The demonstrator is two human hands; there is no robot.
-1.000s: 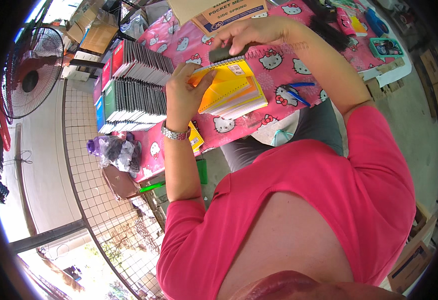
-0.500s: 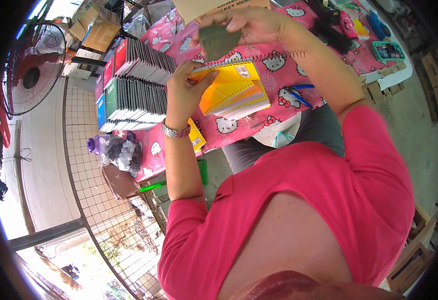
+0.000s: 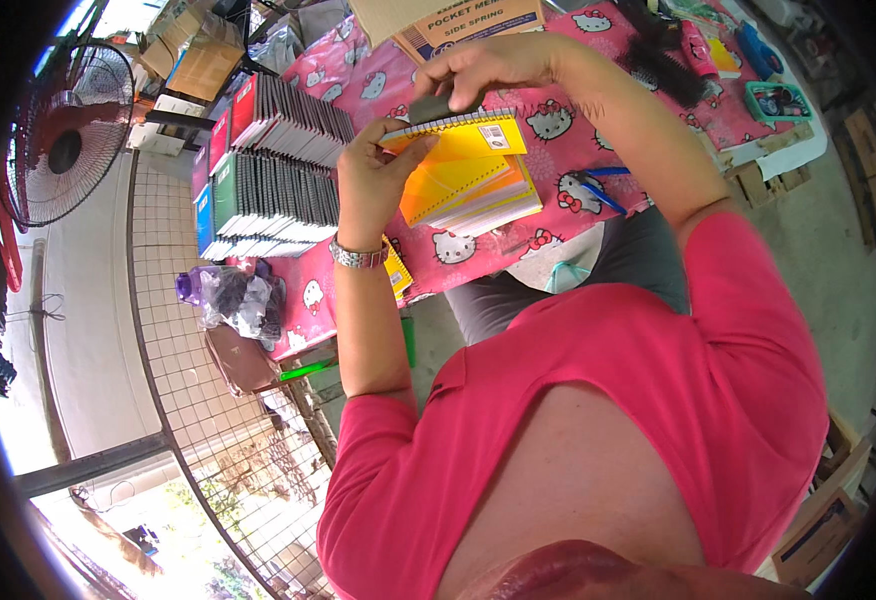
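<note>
My left hand is closed on the left end of a yellow spiral notebook, thumb on its cover. A wire coil runs along the notebook's top edge. The coil's loose end sticks out past the right corner, by my right forearm. In my right hand is a dark grey-green flat piece, pressed to the coiled edge from the far side. Underneath lies a stack of yellow and orange notebooks with white pages. Another yellow notebook lies partly behind my left wrist.
Stacks of coil-bound notebooks stand at the left on the pink patterned tablecloth. Blue-handled pliers lie right of the yellow stack. A cardboard box stands beyond my hands. A green tray and dark brush-like items sit far right.
My right hand has come down slightly, bringing the dark flat piece from above the notebook onto its coiled edge. The coil's loose end sticks out less to the right. My left hand keeps its grip.
</note>
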